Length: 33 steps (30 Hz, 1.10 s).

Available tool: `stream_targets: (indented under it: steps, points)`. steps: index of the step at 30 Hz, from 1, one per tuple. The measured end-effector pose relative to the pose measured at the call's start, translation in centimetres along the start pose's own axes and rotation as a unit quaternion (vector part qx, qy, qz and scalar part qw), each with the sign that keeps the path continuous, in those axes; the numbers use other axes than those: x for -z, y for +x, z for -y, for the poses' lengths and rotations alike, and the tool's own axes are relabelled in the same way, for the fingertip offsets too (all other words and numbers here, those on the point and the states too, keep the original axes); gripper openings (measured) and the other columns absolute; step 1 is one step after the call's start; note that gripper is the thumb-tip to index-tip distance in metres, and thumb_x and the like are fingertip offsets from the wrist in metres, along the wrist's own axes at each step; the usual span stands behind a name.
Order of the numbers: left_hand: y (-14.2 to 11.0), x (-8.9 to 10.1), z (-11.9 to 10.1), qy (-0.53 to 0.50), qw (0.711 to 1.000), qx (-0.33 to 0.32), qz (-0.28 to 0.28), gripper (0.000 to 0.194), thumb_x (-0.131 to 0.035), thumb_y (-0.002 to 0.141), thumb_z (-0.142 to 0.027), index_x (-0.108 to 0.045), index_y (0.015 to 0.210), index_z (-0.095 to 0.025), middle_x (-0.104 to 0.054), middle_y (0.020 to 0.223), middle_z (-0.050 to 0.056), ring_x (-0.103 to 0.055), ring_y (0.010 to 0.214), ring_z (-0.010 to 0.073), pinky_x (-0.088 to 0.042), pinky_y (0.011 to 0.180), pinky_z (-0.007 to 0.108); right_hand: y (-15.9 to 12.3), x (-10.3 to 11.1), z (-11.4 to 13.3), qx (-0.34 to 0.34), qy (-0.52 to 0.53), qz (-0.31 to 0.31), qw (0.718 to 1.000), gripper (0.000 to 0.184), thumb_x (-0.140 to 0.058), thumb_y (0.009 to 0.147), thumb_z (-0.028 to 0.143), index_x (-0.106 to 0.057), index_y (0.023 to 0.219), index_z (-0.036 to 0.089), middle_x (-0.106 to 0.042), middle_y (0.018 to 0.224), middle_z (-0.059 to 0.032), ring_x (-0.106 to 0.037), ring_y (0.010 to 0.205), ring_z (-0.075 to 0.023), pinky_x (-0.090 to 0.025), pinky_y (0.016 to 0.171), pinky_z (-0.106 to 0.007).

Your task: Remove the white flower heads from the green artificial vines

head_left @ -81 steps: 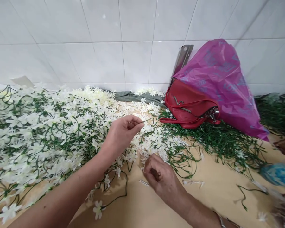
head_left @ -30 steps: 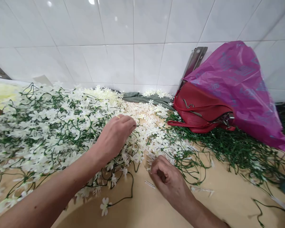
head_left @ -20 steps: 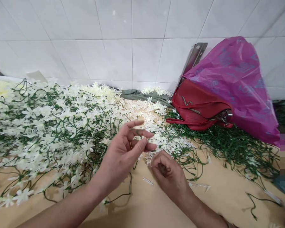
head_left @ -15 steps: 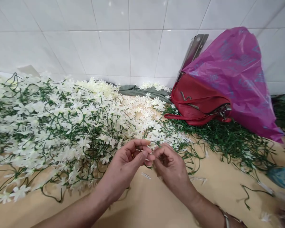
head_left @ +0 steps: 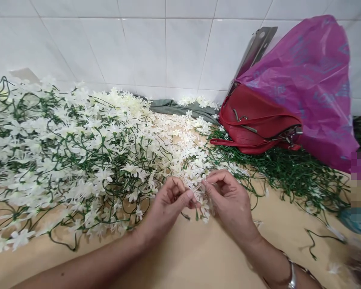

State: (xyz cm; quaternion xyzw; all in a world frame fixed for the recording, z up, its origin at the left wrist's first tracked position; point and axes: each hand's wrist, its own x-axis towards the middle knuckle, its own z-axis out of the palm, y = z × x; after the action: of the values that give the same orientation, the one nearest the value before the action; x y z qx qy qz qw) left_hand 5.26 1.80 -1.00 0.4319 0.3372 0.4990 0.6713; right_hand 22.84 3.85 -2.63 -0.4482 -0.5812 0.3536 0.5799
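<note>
Between thumb and fingers, my left hand pinches an artificial flower stem, its green tips poking out below the fingers. Close by on the right, my right hand has thumb and index finger pressed together at thin white flower parts. White petals show in the gap between the hands; which hand holds them is hard to tell. A large heap of white flowers on green stems lies to the left, and loose white blossoms are spread behind my fingers.
A red handbag and a purple plastic bag rest at the right, over a pile of bare green stems. A metal bar leans on the tiled wall. A single green stem lies on the table.
My hands have drawn slightly apart, the right one moving right and up. White petals now show between them. The head view has tilted down a little.
</note>
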Motion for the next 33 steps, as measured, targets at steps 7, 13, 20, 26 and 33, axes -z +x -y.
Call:
stream_targets:
  steps: [7, 13, 20, 26, 33]
  points:
    - [1.9, 2.8, -0.2, 0.07, 0.992, -0.074, -0.081, 0.022, -0.064, 0.101, -0.038, -0.068, 0.111, -0.019, -0.063, 0.087, -0.001, -0.059, 0.078, 0.0084, -0.049, 0.077, 0.019, -0.2, 0.0, 0.7, 0.02, -0.004, -0.007, 1.0, 0.012, -0.071, 0.091, 0.015, -0.067, 0.085, 0.025, -0.06, 0.096, -0.002, -0.058, 0.095, -0.0187, -0.044, 0.085, -0.033]
    - [1.3, 2.8, 0.1, 0.054, 0.996, -0.049, -0.056, 0.025, -0.069, 0.098, -0.034, -0.075, 0.119, -0.023, -0.072, 0.097, 0.003, -0.067, 0.092, 0.0134, -0.053, 0.092, 0.027, -0.9, -0.7, 1.5, -0.041, 0.074, 0.047, 0.995, 0.012, -0.076, 0.088, 0.017, -0.07, 0.082, 0.025, -0.065, 0.098, -0.0026, -0.063, 0.096, -0.0181, -0.049, 0.083, -0.031]
    - [1.1, 2.5, 0.1, 0.2, 0.969, -0.143, -0.037, 0.011, -0.073, 0.093, -0.022, -0.082, 0.098, -0.023, -0.072, 0.097, 0.006, -0.066, 0.096, 0.0182, -0.051, 0.088, 0.031, -1.6, -1.4, 1.7, -0.145, 0.193, 0.107, 0.965, 0.013, -0.082, 0.085, 0.019, -0.073, 0.08, 0.026, -0.071, 0.097, 0.0011, -0.068, 0.084, -0.011, -0.053, 0.075, -0.023]
    - [0.7, 2.5, 0.2, 0.242, 0.961, -0.13, -0.036, 0.007, -0.075, 0.092, -0.027, -0.078, 0.089, -0.021, -0.07, 0.09, 0.005, -0.063, 0.085, 0.0173, -0.049, 0.076, 0.03, -1.1, -1.2, 1.8, -0.182, 0.253, 0.073, 0.947, 0.013, -0.086, 0.082, 0.022, -0.074, 0.084, 0.027, -0.073, 0.098, 0.0027, -0.07, 0.08, -0.0086, -0.056, 0.077, -0.021]
    - [0.5, 2.3, -0.4, 0.204, 0.97, -0.116, -0.061, 0.012, -0.074, 0.091, -0.026, -0.082, 0.099, -0.023, -0.067, 0.094, 0.005, -0.061, 0.077, 0.0142, -0.051, 0.067, 0.026, -0.3, -0.4, 2.3, -0.197, 0.224, 0.08, 0.951, 0.011, -0.086, 0.083, 0.03, -0.076, 0.081, 0.026, -0.071, 0.112, 0.0009, -0.071, 0.08, -0.0101, -0.057, 0.08, -0.025]
